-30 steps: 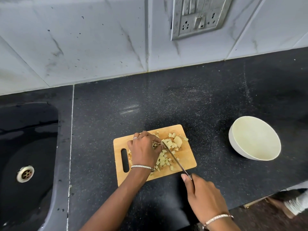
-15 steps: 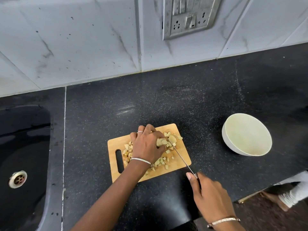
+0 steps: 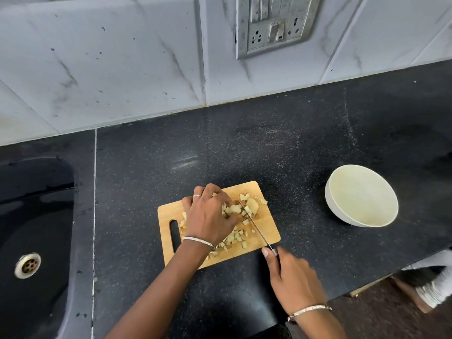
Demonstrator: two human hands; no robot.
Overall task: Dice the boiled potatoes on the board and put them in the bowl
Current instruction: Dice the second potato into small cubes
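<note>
Most potato dice (image 3: 236,237) are scattered on the cutting board (image 3: 267,232) around the left grip (image 3: 210,216), by which a remaining potato chunk (image 3: 233,208) is held against the knife (image 3: 254,223) clasped in the right grip (image 3: 293,280), while the white bowl (image 3: 362,194), well right of both, is not yet filled.
</note>
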